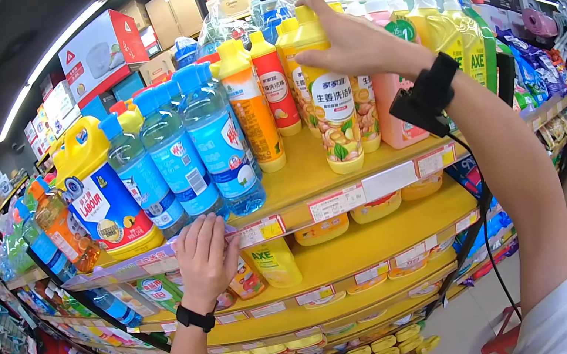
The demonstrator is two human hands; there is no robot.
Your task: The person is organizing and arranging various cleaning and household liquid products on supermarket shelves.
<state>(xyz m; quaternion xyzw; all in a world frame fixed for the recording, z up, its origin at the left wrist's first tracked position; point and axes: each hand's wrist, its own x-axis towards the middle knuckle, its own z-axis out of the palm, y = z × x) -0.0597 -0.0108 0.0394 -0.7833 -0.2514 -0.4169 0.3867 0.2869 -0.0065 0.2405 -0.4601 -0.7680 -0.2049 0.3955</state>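
Note:
My right hand (351,42) reaches over the top shelf, its fingers and thumb apart around the upper part of a yellow bottle (334,105) with ginger pictures on its label. The bottle stands upright near the shelf's front edge. Similar yellow bottles are beside and behind it, and an orange bottle (254,114) and a red bottle (275,88) stand to its left. My left hand (203,254) rests on the shelf's front edge, below the clear blue-labelled bottles (223,149); its fingers lie over the edge, and nothing shows in them.
A blue and yellow jug (103,199) stands at the left of the top shelf (298,174). Pump bottles (435,28) stand at the right. Lower shelves (340,246) hold more bottles. Cartons (174,15) are stacked at the back. A black cable (489,240) hangs below my right wrist.

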